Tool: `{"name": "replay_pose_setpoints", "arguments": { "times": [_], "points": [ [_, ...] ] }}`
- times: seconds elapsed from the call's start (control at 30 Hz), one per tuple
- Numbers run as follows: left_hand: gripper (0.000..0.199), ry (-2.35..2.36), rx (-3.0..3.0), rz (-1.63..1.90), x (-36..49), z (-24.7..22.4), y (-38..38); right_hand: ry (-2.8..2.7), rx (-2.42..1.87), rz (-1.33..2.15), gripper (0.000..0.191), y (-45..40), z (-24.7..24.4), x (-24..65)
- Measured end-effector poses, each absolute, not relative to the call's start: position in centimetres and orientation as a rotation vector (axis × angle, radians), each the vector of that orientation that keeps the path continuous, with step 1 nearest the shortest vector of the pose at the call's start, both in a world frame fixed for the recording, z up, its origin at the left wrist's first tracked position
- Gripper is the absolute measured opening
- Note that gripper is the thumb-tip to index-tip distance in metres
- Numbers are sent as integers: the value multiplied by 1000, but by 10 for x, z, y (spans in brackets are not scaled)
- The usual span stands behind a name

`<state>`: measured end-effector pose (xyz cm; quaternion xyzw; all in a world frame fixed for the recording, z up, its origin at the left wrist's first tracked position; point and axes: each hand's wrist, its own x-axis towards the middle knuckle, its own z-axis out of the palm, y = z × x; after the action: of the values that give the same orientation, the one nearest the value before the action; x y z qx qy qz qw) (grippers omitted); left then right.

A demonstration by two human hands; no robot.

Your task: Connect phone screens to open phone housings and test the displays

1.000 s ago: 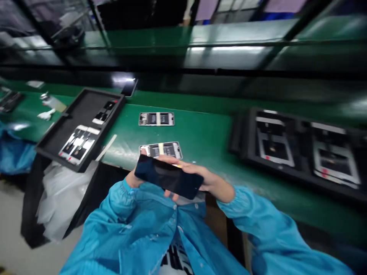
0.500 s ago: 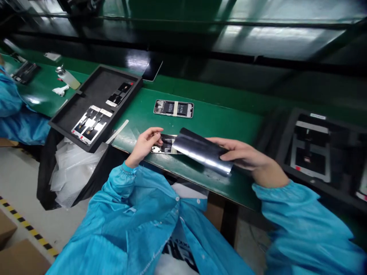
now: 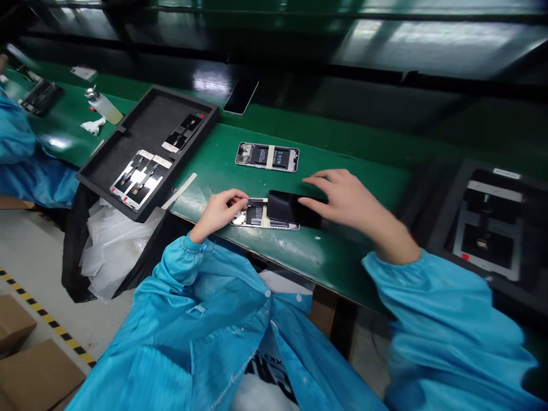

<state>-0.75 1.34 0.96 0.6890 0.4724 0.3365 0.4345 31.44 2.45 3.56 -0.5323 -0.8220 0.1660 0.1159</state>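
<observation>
Below the middle of the view, an opened phone (image 3: 256, 216) lies on the green bench, its battery and a pale tape strip showing. My left hand (image 3: 221, 212) is closed at the phone's left end, thumb and fingertips on its upper edge. A black phone screen (image 3: 287, 208) partly covers the phone's right half and extends past it. Over the screen's right end is my right hand (image 3: 342, 197), open with fingers apart. Its thumb tip is at the screen; I cannot tell whether it touches. Behind them lies a second opened phone (image 3: 261, 155) with tape across its battery.
A dark foam tray (image 3: 148, 114) with several screens stands at left, another foam tray (image 3: 445, 228) at right. A dark-faced phone (image 3: 242, 96) lies at the back. A bottle (image 3: 104, 107) and a bag of clear plastic (image 3: 115, 245) are left. A co-worker's blue sleeve (image 3: 25, 160) shows far left.
The screen, earlier raised and tilted in my right hand, has come down over the phone's right part. My right hand has opened and risen slightly. My left hand stays at the phone's left end.
</observation>
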Motion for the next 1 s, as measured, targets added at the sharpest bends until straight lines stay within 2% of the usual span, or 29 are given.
{"name": "replay_pose_setpoints", "arguments": {
  "times": [0.07, 0.2, 0.43, 0.63, 1.0],
  "points": [
    [22, 1108, 1636, 844, -5, 11, 13, -2422, -1314, 336, 64, 18, 31, 283],
    [28, 1032, 1543, 876, -2, 12, 13, -2399, -981, 420, 51, 11, 9, 225],
    [22, 1240, 1923, 986, -27, 3, 7, -2237, -1023, 514, 41, 10, -12, 226],
    [33, 1164, 2382, 855, -42, -11, -7, -2358, -1035, 321, 45, 1, -11, 227],
    [36, 1148, 2464, 733, -42, -13, -8, -2481, -1036, 206, 33, -6, -4, 224]
  ]
}}
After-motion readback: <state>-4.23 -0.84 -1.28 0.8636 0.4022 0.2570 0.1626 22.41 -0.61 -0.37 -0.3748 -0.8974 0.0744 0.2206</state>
